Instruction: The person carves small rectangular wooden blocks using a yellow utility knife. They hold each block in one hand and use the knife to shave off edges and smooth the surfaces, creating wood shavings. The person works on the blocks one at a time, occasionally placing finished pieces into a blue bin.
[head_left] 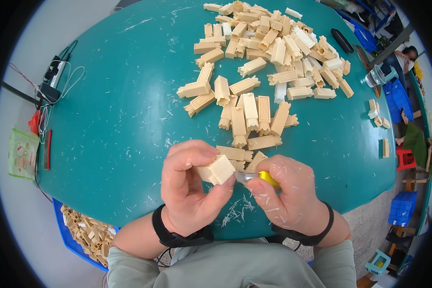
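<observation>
In my left hand [189, 180] is a beige plastic block [218, 170], tilted with a smooth square end facing up. My right hand [288, 192] grips a utility knife [268, 179] with a yellow handle. Its metal blade points left and reaches the block's edge beside my left thumb; whether it touches the plastic I cannot tell. Just beyond my hands lie several like blocks [238, 126] with jagged ends. Thin pale shavings [240, 210] lie on the green table below the knife, and a few cling to my right hand.
A large heap of beige and white blocks [273, 41] covers the far side of the green table [115, 110]. A blue bin [72, 240] of blocks stands at lower left. A power strip [55, 74] with cables sits at the left edge. A clear jar [373, 76] stands at right.
</observation>
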`<state>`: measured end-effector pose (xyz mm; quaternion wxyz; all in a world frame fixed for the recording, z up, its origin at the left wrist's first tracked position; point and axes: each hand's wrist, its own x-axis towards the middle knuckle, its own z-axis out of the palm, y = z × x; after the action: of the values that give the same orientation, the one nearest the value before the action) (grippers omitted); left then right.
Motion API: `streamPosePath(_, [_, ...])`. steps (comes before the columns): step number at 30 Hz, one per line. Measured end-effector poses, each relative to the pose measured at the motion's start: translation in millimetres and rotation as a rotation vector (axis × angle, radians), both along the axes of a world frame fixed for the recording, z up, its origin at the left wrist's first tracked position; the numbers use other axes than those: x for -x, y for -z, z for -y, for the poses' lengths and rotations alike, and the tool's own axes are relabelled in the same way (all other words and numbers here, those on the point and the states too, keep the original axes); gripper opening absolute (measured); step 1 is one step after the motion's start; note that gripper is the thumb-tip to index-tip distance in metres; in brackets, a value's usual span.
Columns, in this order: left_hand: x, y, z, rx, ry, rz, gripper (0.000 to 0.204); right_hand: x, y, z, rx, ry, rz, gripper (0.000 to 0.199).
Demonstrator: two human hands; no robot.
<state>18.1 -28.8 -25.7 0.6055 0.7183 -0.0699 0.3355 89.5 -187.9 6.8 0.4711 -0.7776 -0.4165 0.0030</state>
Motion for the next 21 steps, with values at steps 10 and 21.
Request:
streamPosePath(10, [1.3,-1.3,1.7,-0.001,0.002,-0.01,0.046,-0.2,-1.3,0.3,0.017,0.007,0.029,0.024])
streamPosePath(21, [0.4,-4.3,2.2,-0.04,0.041,-0.031,0.045,-4.0,-1.7,2.8,0.037,-0.016,0.07,0.024])
